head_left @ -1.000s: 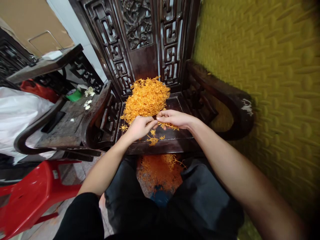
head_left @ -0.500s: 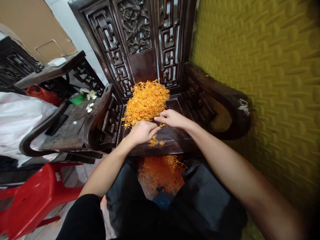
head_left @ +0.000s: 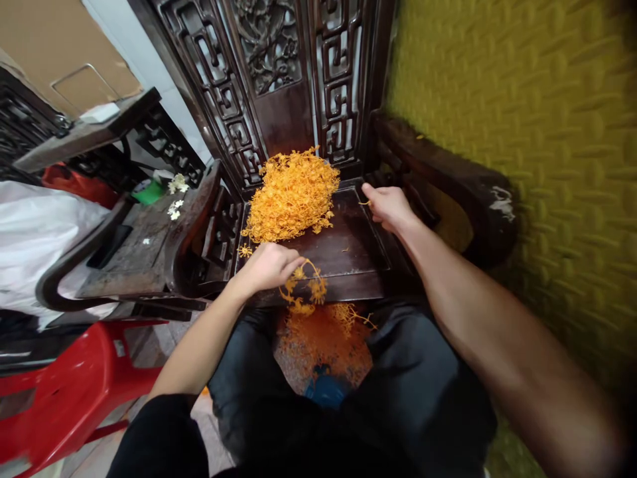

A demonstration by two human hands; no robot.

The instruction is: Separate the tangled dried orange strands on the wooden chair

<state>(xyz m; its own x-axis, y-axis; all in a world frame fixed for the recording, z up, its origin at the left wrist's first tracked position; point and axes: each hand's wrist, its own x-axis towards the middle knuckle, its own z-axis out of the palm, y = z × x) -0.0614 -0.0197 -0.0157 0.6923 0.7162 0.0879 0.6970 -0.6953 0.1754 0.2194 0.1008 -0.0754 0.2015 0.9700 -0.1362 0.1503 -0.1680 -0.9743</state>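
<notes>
A heap of orange branching pieces (head_left: 293, 196), apparently moulded plastic flower parts, lies on the seat of a dark carved wooden chair (head_left: 355, 239). My left hand (head_left: 269, 265) is closed in front of the heap, pinching an orange flower-like sprig (head_left: 316, 285) that curves down over the seat's front edge. To the right of the heap, my right hand (head_left: 388, 206) is raised above the seat with fingers curled. A thin orange bit (head_left: 365, 203) pokes out from its fingers. One loose orange piece (head_left: 245, 251) rests beside the left wrist.
Below the seat, more orange pieces (head_left: 323, 338) are piled between my knees, above something blue (head_left: 326, 390). A red plastic chair (head_left: 64, 392) stands at left. A wooden side table (head_left: 134, 265) holds green tape (head_left: 148, 192) and pale flower pieces (head_left: 175, 209). A yellow textured surface (head_left: 497, 99) rises at right.
My hands were close together in front of the heap and are now apart. The right moved right and away with a thin bit; the left moved slightly left, its orange sprig now showing.
</notes>
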